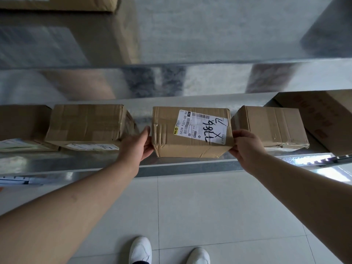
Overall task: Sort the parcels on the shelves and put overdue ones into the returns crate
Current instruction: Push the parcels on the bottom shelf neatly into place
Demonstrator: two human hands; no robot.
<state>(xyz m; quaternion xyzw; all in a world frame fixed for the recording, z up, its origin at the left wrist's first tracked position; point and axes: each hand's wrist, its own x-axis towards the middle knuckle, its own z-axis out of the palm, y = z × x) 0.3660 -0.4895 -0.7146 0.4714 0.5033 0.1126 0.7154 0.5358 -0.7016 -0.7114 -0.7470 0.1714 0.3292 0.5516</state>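
White shoes (pixel 141 249) below; both hands grip labelled parcel (pixel 192 132) between neighbouring boxes (pixel 87 124).

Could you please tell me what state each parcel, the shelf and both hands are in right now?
Labelled parcel: on the shelf, label up, gripped at both ends.
Left hand: holds the parcel's left end.
Right hand: holds its right end.
Left neighbour parcel: resting on the shelf, taped shut, untouched.
Right neighbour parcel: resting on the shelf, shut, untouched.
Metal shelf: carrying a row of parcels.
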